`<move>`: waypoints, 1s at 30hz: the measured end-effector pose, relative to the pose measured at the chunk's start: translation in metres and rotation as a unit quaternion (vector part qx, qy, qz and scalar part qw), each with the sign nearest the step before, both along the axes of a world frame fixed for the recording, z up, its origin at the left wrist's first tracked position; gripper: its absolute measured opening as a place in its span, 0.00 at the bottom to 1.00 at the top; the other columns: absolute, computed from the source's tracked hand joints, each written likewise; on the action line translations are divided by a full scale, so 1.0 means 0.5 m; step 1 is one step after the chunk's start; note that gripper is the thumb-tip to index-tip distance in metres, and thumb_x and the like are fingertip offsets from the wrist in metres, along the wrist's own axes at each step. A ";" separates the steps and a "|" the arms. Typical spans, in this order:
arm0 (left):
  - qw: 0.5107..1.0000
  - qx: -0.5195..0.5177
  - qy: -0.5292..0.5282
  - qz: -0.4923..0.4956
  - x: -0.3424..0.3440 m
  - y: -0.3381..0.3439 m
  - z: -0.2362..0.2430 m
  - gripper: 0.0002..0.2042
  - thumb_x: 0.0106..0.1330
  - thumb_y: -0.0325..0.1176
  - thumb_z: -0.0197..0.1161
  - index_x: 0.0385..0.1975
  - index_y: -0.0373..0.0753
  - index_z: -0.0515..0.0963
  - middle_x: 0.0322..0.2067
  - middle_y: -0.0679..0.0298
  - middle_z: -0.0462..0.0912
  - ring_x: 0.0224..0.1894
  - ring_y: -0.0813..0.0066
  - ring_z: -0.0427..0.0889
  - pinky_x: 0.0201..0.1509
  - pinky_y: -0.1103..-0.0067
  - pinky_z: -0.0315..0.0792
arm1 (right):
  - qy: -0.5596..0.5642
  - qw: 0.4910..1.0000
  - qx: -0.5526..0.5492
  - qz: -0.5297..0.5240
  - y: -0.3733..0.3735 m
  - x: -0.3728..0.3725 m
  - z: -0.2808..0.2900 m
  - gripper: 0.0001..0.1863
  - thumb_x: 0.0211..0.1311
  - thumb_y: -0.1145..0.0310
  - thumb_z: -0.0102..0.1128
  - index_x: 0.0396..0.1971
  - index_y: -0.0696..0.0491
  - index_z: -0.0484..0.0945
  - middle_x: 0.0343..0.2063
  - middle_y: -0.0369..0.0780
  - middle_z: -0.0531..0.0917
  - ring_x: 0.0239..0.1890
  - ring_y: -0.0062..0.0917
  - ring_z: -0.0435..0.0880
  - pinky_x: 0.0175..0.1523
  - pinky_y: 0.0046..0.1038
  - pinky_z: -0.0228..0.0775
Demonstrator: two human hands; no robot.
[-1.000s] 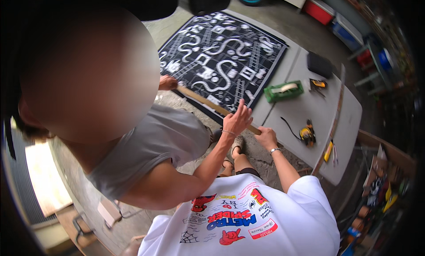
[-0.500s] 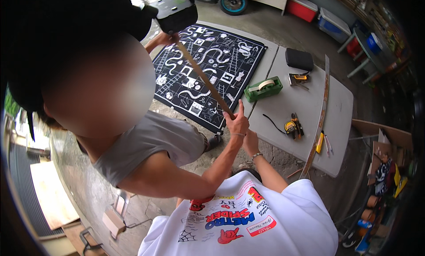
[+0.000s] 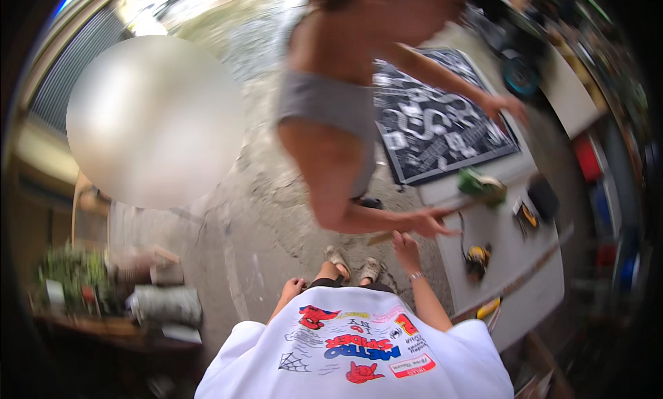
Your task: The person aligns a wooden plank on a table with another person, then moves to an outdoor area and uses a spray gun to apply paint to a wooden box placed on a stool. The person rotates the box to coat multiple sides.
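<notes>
My right hand [image 3: 406, 251] reaches up beside the table, its curled fingers at the near end of a long wooden stick [image 3: 381, 239]. The stick slants up to the right, past the table's edge and over the tabletop. A co-worker's hand [image 3: 429, 221] lies across it with fingers spread; blur hides whether it still touches the stick. My left hand [image 3: 294, 286] hangs low by my left leg, fingers curled in, with nothing visible in it. A green tape dispenser [image 3: 476, 183] sits near the stick's far end, partly blurred.
The white folding table [image 3: 507, 250] bears a black-and-white patterned board [image 3: 442, 119], a tape measure [image 3: 476, 261], a staple gun [image 3: 526, 214], a black case [image 3: 543, 195] and a yellow cutter [image 3: 489, 307]. The co-worker's body [image 3: 328, 137] stands close ahead. A plant [image 3: 72, 278] is at left.
My view has swung left, and my left hand has come into sight. The stick has dropped from a steep slant to a flatter one. The co-worker has straightened, their other hand over the board.
</notes>
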State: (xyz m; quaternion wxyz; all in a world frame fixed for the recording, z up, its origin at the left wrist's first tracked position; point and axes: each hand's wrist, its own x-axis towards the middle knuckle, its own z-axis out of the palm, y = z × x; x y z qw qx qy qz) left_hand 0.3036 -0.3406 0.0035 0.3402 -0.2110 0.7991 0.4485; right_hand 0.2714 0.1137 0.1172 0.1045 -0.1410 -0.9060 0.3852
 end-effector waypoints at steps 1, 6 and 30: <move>0.999 -0.022 0.007 0.036 0.047 -0.034 -0.016 0.18 0.74 0.45 0.61 0.42 0.34 0.84 0.36 0.56 0.90 0.38 0.68 0.89 0.44 0.68 0.80 | 0.039 0.986 0.132 0.096 0.004 0.021 -0.060 0.11 0.69 0.62 0.63 0.34 0.55 0.79 0.20 0.46 0.79 0.23 0.46 0.81 0.31 0.42 0.70; 0.988 -0.092 -0.057 0.107 0.272 -0.129 -0.056 0.24 0.67 0.53 0.63 0.34 0.34 0.87 0.35 0.52 0.89 0.34 0.60 0.88 0.40 0.66 0.79 | -0.160 0.916 -0.368 0.008 0.021 0.217 -0.225 0.29 0.81 0.44 0.43 0.22 0.46 0.77 0.16 0.28 0.72 0.17 0.13 0.69 0.23 0.23 0.61; 0.661 0.058 0.019 0.748 1.250 -0.544 -0.056 0.13 0.76 0.46 0.59 0.42 0.43 0.82 0.35 0.68 0.88 0.34 0.78 0.85 0.35 0.76 0.75 | -0.302 0.692 0.235 0.612 -0.840 0.267 -0.334 0.23 0.68 0.52 0.61 0.39 0.60 0.87 0.31 0.49 0.90 0.35 0.38 0.92 0.42 0.38 0.81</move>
